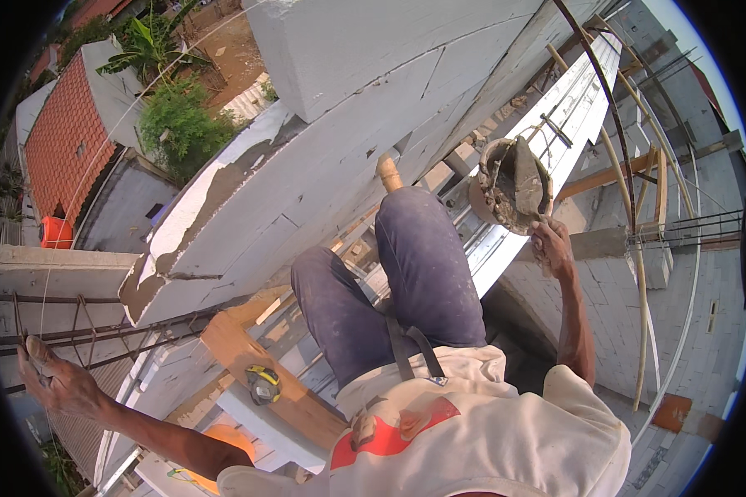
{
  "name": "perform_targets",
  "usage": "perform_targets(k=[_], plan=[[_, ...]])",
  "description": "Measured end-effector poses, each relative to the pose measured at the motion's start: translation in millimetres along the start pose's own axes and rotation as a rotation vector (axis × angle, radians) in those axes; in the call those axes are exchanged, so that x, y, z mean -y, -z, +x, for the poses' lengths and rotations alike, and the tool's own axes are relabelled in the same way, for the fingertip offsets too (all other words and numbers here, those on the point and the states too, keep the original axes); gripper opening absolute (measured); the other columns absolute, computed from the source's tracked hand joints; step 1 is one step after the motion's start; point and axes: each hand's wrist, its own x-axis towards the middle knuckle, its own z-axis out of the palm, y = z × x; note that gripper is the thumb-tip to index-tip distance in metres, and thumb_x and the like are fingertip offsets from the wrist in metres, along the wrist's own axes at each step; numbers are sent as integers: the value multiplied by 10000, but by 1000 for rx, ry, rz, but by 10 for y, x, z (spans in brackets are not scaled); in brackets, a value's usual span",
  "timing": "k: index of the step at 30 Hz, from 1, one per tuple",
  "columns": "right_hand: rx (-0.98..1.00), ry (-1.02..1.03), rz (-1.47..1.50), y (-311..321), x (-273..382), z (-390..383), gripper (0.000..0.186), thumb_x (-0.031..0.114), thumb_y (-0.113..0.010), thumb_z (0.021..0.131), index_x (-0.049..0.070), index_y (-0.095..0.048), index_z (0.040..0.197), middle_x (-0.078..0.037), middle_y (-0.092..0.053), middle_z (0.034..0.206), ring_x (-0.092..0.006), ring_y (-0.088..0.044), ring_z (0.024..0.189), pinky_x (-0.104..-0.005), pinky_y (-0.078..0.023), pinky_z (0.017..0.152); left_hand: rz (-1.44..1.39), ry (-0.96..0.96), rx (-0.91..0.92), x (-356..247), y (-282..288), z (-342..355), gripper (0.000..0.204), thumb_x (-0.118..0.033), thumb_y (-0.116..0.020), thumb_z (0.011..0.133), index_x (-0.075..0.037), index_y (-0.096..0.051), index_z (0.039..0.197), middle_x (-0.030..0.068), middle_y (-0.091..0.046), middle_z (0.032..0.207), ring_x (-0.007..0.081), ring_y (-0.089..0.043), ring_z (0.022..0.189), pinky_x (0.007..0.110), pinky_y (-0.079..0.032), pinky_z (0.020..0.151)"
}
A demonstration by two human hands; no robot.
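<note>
My right hand (549, 244) is closed around the handle of a trowel (528, 182), whose mortar-coated blade lies over the mouth of a bucket (482, 199). Wet grey mortar (496, 170) clings inside the bucket, which stands beside my right knee. Far to the left, my left hand (58, 381) is stretched out with its fingers curled at a rebar cage (83, 327) of long bars and bent stirrups. The fingers seem to grip the rebar, though part of the contact is hidden. A thin string runs close by that hand.
A pale block wall (323, 190) with mortar on its broken end rises before my knees. A tape measure (264, 385) rests on a wooden plank (240, 356) at my left. Bent poles (617, 149) stand at right. Rooftops (70, 132) lie far below, left.
</note>
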Motion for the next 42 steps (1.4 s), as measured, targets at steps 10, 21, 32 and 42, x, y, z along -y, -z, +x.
perform_targets(k=[10, 21, 32, 42], plan=[[196, 1074, -899, -2352, 1688, -973, 464, 65, -755, 872, 5, -627, 1314, -168, -657, 1111, -319, -685, 878, -409, -584, 742, -103, -121, -34, -323, 167, 29, 443, -467, -687, 1005, -61, -729, 1178, 110, -708, 1113, 320, -642, 1114, 471, -507, 975], [-8, 1181, -1611, -3373, 2084, -914, 196, 24, -708, 842, -92, -706, 1000, -177, -659, 917, -261, -734, 840, -337, -618, 627, -197, -58, -54, -528, 231, -39, 506, -521, -691, 987, -68, -725, 1209, 105, -691, 1170, 309, -605, 1207, 470, -488, 1056], [477, 1173, -993, -3627, 1866, -1259, 349, 85, -680, 871, -46, -617, 1188, -205, -670, 988, -406, -720, 813, -485, -594, 689, -111, -117, 19, -232, 44, -32, 507, -534, -644, 1013, -77, -726, 1219, 113, -700, 1190, 323, -613, 1201, 485, -500, 1028], [-250, 349, -920, -658, 970, -381, 422, 359, -671, 966, -45, -673, 1089, -212, -698, 867, -332, -678, 787, -464, -523, 756, -62, -60, 17, 3, -167, -76, 576, -545, -644, 1014, -30, -720, 1262, 139, -718, 1234, 317, -634, 1208, 456, -498, 1053]])
